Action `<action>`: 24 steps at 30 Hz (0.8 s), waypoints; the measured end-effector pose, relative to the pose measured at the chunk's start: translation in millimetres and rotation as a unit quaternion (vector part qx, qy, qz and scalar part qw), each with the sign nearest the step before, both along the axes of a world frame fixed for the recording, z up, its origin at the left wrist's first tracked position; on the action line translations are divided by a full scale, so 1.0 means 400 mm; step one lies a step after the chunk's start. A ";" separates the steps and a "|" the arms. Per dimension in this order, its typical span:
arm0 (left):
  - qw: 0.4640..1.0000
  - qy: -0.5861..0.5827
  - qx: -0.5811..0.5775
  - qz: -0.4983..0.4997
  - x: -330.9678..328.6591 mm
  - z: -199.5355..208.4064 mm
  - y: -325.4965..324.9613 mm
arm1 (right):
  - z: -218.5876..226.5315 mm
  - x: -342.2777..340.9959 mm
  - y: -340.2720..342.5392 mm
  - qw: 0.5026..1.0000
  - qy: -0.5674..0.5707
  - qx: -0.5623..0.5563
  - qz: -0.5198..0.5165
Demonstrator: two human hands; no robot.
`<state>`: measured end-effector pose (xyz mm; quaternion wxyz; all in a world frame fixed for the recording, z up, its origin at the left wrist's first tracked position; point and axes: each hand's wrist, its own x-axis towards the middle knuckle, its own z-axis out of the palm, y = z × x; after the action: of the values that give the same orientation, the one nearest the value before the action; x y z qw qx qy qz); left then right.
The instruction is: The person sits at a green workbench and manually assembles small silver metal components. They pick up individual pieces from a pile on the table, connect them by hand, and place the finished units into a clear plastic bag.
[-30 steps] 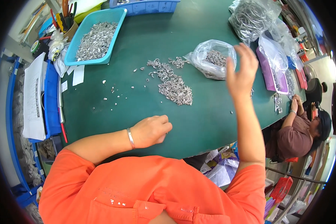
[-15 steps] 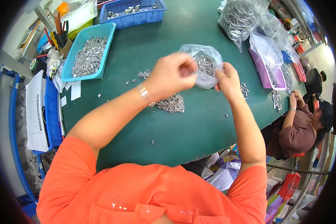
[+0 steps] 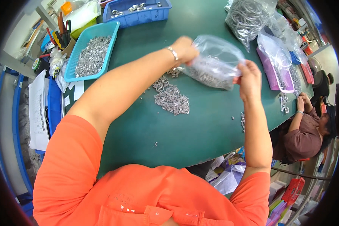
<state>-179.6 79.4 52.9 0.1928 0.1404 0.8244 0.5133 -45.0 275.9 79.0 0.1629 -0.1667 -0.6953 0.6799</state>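
A clear plastic bag (image 3: 218, 51) with many small silvery metal pieces (image 3: 209, 75) in its bottom is stretched between my hands, its mouth wide. My right hand (image 3: 249, 77) pinches its right edge. At the opposite edge, my left hand (image 3: 185, 51) is closed on the plastic, its fingers somewhat blurred. Below the bag, toward me, a pile of small curved metal pieces (image 3: 172, 100) lies on the green table (image 3: 139, 143). A smaller heap (image 3: 176, 71) shows between my left forearm and the bag.
To the left stand a turquoise basket (image 3: 111, 51) of metal pieces and a blue bin (image 3: 148, 17). Bags of metal rings (image 3: 246, 22) and a pink basket (image 3: 269, 71) line the right side. A co-worker (image 3: 305, 137) sits at the right edge. Loose pieces (image 3: 243, 122) lie by my right forearm.
My left hand has moved from over the bag's mouth to its left edge. The bag has been pulled wider and tilted, and my right hand has shifted to the right with it.
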 end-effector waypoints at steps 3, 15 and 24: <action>0.992 0.093 0.043 -0.072 0.013 0.080 0.017 | 0.033 0.073 0.011 0.996 0.062 0.015 -0.069; 0.969 0.228 -0.029 0.086 0.044 -0.021 -0.333 | -0.152 0.339 -0.354 0.746 0.242 0.443 0.434; 0.948 0.309 -0.070 0.005 0.251 -0.138 -0.478 | -0.043 0.150 -0.214 0.759 0.349 0.541 0.096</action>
<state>-79.1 -111.7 -2.3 -0.0651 0.2741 0.8782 0.3865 15.0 190.3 61.6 0.3911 0.2651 -0.8550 0.2138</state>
